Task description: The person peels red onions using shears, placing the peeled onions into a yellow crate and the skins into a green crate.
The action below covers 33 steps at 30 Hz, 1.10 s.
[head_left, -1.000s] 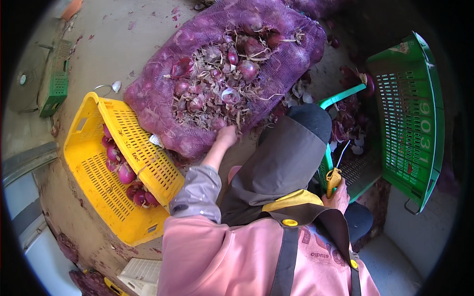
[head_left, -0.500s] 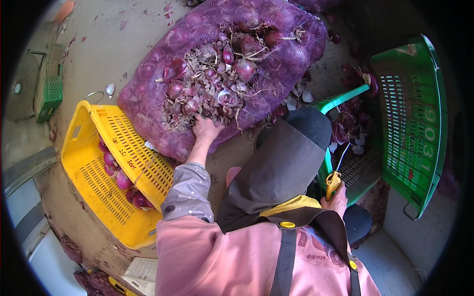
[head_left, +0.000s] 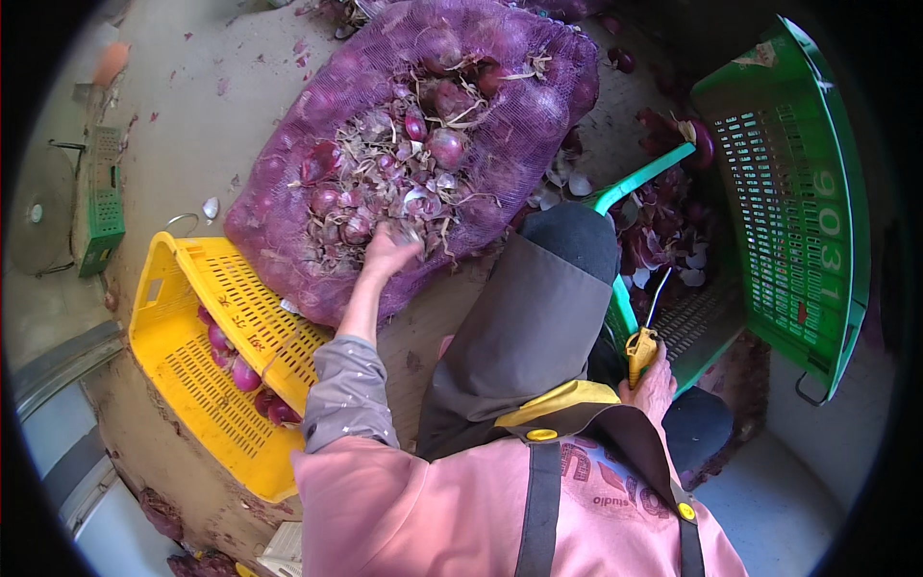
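Observation:
A big purple mesh sack (head_left: 274,226) of red onions lies split open in front of me, with red onions (head_left: 446,148), dry skins and stalks showing in the gap. My left hand (head_left: 386,252) is at the near side of that gap, low over the loose skins. Motion smears its fingers, and a pale blur at the fingertips cannot be made out. At my right side, my right hand (head_left: 655,387) is closed around a yellow air blow gun (head_left: 640,352). The gun's thin metal nozzle points up, over a green crate on its side.
On the left a yellow crate (head_left: 173,356) lies tipped, with peeled red onions (head_left: 246,376) inside. The green crate (head_left: 803,250) at right has onion skins (head_left: 659,226) at its mouth. Another green crate (head_left: 101,197) stands far left. Loose skins litter the floor.
My left hand has lifted slightly from the skins and its fingers have turned to the right, now blurred. My right hand still grips the blow gun. The whole view has shifted a little.

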Tool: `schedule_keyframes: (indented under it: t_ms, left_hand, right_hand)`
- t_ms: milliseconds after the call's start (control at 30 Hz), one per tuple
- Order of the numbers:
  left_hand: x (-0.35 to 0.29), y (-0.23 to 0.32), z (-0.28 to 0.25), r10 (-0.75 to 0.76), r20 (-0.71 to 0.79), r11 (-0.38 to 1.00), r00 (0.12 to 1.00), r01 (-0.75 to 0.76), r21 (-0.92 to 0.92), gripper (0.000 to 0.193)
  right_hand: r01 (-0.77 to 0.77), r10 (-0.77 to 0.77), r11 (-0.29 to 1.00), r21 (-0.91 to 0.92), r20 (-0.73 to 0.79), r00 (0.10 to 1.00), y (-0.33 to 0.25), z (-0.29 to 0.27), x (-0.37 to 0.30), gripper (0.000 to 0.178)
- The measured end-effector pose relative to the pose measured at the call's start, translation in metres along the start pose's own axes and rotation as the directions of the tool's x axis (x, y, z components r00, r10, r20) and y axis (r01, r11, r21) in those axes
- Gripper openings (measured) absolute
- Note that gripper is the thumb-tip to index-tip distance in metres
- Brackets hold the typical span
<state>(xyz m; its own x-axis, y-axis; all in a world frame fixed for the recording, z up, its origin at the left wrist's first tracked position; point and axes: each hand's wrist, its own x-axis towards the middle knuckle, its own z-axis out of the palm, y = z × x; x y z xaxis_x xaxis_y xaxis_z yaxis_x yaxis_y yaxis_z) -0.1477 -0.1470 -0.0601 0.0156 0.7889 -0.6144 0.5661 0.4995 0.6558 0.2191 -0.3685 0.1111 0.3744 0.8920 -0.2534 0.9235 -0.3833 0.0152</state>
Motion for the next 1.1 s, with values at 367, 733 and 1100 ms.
schedule_keyframes:
  t_ms: [367,733,1100]
  left_hand:
    - [-0.036,0.198,0.019,0.334,0.107,-0.002,0.936,0.114,-0.993,0.065]
    - [-0.057,0.295,0.218,0.504,0.541,-0.07,0.673,0.657,-0.751,0.074]
    - [-0.064,0.284,0.239,0.206,0.592,0.25,0.779,0.543,-0.802,0.07]
  right_hand:
    - [-0.053,0.057,0.992,0.118,-0.029,0.998,0.028,0.006,-0.027,0.063]
    - [0.148,-0.065,0.689,0.71,-0.143,0.988,0.008,-0.068,-0.033,0.051]
    - [0.035,-0.011,0.795,0.606,-0.042,0.999,0.014,-0.046,-0.001,0.046]
